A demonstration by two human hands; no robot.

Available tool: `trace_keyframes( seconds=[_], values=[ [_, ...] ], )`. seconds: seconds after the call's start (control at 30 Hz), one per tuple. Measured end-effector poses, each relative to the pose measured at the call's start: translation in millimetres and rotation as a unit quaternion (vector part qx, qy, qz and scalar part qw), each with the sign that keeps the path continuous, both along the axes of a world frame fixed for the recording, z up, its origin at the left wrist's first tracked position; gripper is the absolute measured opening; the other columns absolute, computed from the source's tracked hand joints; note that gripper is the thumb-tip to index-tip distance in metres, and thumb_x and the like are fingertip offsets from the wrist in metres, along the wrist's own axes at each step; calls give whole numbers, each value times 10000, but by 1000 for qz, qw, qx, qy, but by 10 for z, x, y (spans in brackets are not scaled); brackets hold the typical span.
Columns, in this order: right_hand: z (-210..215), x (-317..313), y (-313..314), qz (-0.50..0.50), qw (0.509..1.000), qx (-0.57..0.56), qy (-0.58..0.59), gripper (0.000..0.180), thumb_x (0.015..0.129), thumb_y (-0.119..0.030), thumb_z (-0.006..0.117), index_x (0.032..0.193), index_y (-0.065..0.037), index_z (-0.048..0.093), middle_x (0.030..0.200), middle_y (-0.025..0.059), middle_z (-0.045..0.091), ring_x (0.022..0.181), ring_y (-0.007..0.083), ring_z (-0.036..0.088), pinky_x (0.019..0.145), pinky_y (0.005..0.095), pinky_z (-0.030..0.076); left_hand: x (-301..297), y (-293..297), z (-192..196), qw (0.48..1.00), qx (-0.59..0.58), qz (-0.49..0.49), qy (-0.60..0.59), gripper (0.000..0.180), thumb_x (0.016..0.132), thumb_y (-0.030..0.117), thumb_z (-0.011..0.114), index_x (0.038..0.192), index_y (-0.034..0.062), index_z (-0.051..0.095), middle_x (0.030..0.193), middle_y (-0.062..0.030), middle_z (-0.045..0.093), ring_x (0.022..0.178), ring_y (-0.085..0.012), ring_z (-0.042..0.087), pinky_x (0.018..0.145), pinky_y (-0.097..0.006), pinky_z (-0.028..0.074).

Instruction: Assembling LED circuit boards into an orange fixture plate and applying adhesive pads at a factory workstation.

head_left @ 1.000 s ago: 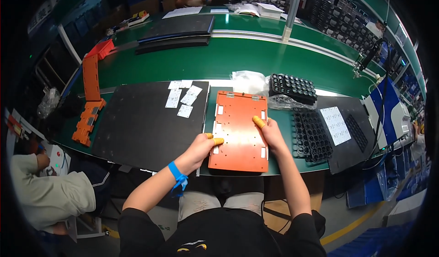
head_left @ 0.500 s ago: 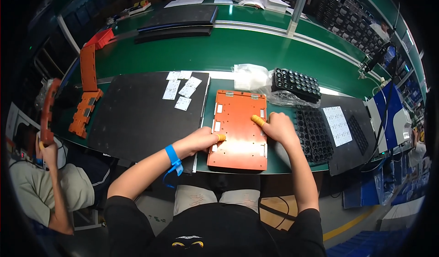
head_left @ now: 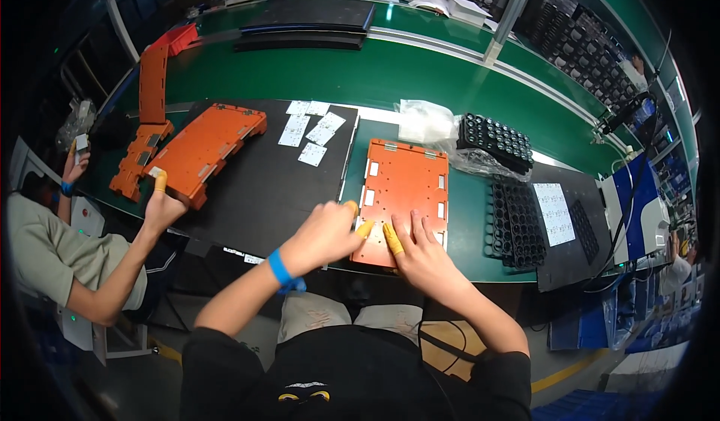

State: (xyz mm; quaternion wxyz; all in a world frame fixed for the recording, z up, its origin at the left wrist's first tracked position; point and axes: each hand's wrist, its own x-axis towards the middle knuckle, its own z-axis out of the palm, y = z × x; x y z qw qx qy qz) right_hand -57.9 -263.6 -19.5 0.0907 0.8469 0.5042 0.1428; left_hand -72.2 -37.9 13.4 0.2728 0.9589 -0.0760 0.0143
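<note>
An orange plate-like fixture (head_left: pixel 405 188) with small holes and white-filled slots lies flat on the green bench in front of me. My right hand (head_left: pixel 424 260) rests on its near part, fingers spread, a yellow finger cot on one digit. My left hand (head_left: pixel 322 233), also wearing yellow cots, is curled over the fixture's near left edge. Its thumb and a finger are bent toward each other; whatever is between them is too small or hidden. A blue wrist strap (head_left: pixel 281 271) circles my left wrist.
Left, a co-worker's hand (head_left: pixel 161 211) grips a second orange fixture (head_left: pixel 210 147) on the black mat (head_left: pixel 292 196). White circuit boards (head_left: pixel 326 128) lie beyond. Rightward are black trays (head_left: pixel 517 222), one bagged tray (head_left: pixel 495 140) and a white board sheet (head_left: pixel 553 212).
My right hand has left the fixture's right edge and lies on its near part. My left hand has curled at the near left edge. A co-worker has brought the second fixture onto the mat.
</note>
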Motion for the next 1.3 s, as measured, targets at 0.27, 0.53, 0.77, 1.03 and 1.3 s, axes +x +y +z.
trace_keyframes(
  seconds=[0.27, 0.53, 0.77, 1.03, 1.3],
  values=[
    [623, 104, -27, 7, 993, 21, 118, 684, 748, -209, 719, 1328, 52, 467, 1380, 229, 475, 1248, 445, 477, 1020, 452, 454, -630, -53, -253, 985, -170, 8, 29, 607, 729, 143, 795, 1220, -86, 521, 897, -262, 622, 817, -417, 629, 693, -451, 498],
    [1609, 1027, -135, -72, 915, 396, -23, 315, 714, -229, 821, 944, -51, 698, 709, 98, 678, 635, 213, 676, 582, 312, 518, -597, -30, -354, 986, -162, 17, 21, 558, 760, 85, 740, 1237, -78, 502, 979, -266, 616, 893, -448, 605, 767, -479, 501],
    [786, 2303, -91, -122, 626, 675, 371, 545, 855, 66, 622, 1355, 62, 404, 1184, 163, 599, 1020, 200, 637, 880, 292, 525, -637, -51, -406, 988, -156, 7, -2, 547, 775, 63, 711, 1249, -86, 483, 1042, -279, 604, 930, -453, 600, 803, -470, 508],
    [485, 2503, 29, -146, 633, 655, 386, 526, 847, 74, 611, 1341, 79, 430, 1294, 171, 564, 1168, 220, 583, 971, 301, 476, -600, -8, -399, 987, -159, 0, -17, 557, 762, 63, 724, 1256, -52, 495, 924, -221, 600, 794, -374, 604, 711, -420, 504],
    [235, 2578, 21, -195, 669, 605, 384, 479, 848, -12, 660, 1301, 47, 516, 1206, 142, 622, 1108, 200, 601, 965, 303, 458, -534, 35, -353, 990, -139, -22, -23, 547, 753, 91, 754, 1233, -29, 521, 796, -147, 592, 660, -288, 593, 611, -379, 483]
  ],
)
